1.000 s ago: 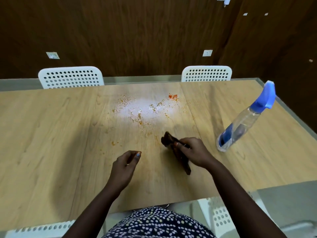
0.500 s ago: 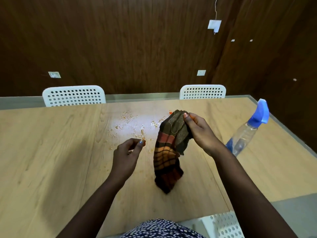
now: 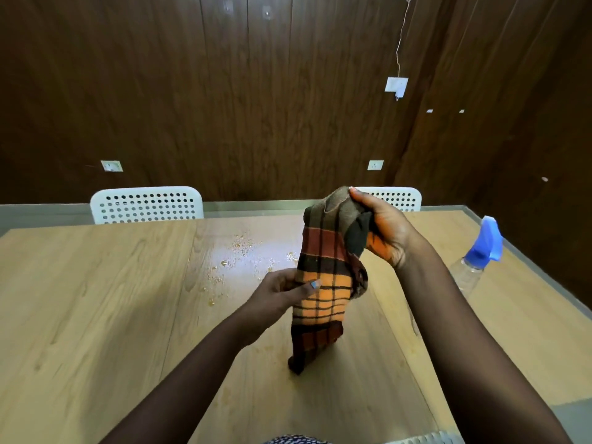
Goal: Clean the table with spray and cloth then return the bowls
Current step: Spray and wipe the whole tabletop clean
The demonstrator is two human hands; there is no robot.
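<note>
A plaid orange, red and brown cloth (image 3: 323, 283) hangs above the wooden table (image 3: 96, 299). My right hand (image 3: 384, 232) grips its top corner, held high. My left hand (image 3: 282, 290) pinches the cloth's left edge at mid-height, thumb in front. The cloth's lower end dangles close to the tabletop. Behind the cloth, crumbs and a wet sheen (image 3: 237, 254) spread over the table's middle. A clear spray bottle (image 3: 474, 264) with a blue trigger head stands at the right, near the table's edge. No bowls are in view.
Two white perforated chairs (image 3: 147, 205) stand behind the table's far edge, one partly hidden by my right hand. A dark wood-panelled wall closes the back. Another white chair's edge (image 3: 426, 439) shows at the bottom right.
My right hand picked the cloth off the table and raised it high. My left hand moved right and took hold of the cloth's edge. The camera tilted upward.
</note>
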